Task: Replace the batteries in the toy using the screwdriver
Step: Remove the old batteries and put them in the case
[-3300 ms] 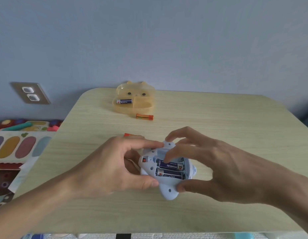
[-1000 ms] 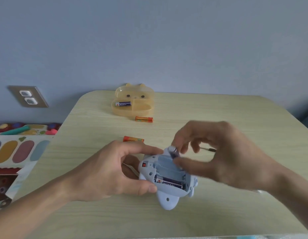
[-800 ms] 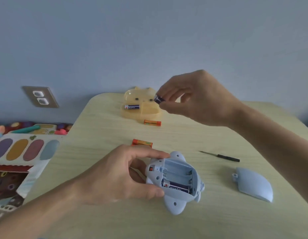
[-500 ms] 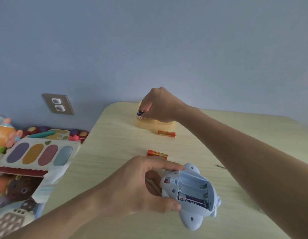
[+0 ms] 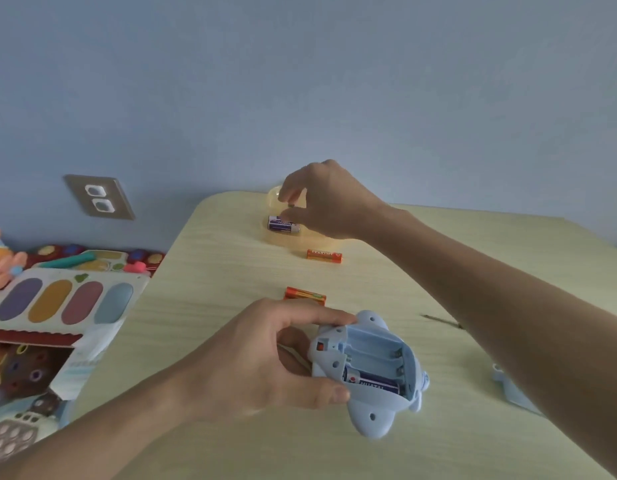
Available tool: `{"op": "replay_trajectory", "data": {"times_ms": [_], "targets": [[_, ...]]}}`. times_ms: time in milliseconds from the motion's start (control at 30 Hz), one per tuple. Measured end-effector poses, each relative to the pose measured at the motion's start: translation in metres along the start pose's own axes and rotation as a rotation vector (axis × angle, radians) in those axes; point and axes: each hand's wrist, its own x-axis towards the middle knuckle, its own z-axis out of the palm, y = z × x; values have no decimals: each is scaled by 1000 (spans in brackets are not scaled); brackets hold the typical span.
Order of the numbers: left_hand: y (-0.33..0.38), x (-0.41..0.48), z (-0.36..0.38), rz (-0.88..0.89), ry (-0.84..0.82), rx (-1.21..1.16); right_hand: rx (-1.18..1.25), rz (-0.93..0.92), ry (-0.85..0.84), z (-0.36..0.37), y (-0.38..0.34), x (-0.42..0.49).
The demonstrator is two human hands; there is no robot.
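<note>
A: Old-cell removal. Left hand grips toy on table; one cell remains inside.

B: Right hand over yellow tray, fingers parted, empty. Next: extract last cell.

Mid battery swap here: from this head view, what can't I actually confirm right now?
- Screwdriver: only a thin dark tip shows; the right forearm covers the rest.
- Battery cover: mostly hidden behind the same forearm.
- Yellow tray: the right hand blocks its far part, so the count of purple batteries inside is unclear.
- Toy: the left hand hides its left side.
</note>
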Motion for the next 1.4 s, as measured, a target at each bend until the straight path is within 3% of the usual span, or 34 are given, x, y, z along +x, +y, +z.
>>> {"op": "replay_trajectory", "data": {"times_ms": [133, 200, 300, 367, 500, 667, 833, 1067, 1400], "targets": [[-6, 0, -1, -18, 17, -39, 234, 23, 76, -50, -5, -107], [-7, 2, -3, -5, 28, -33, 344, 92, -44, -65, 2, -169], [-2, 5, -3, 18, 22, -47, 315, 225, -280, -65, 11, -231], [1, 6, 1, 35, 20, -54, 315, 184, -291, -54, 14, -248], [4, 8, 11, 59, 26, -43, 435, 173, -137, -38, 13, -258], [6, 4, 23, 59, -9, 54, 627, 230, -93, -28, 10, -258], [17, 2, 20, 292, -8, 513, 751, 321, -69, -26, 9, -260], [38, 16, 34, 502, -198, 760, 855, 332, -87, -26, 5, -257], [40, 24, 40, 508, -284, 817, 1016, 349, -89, -16, 14, -257]]}}
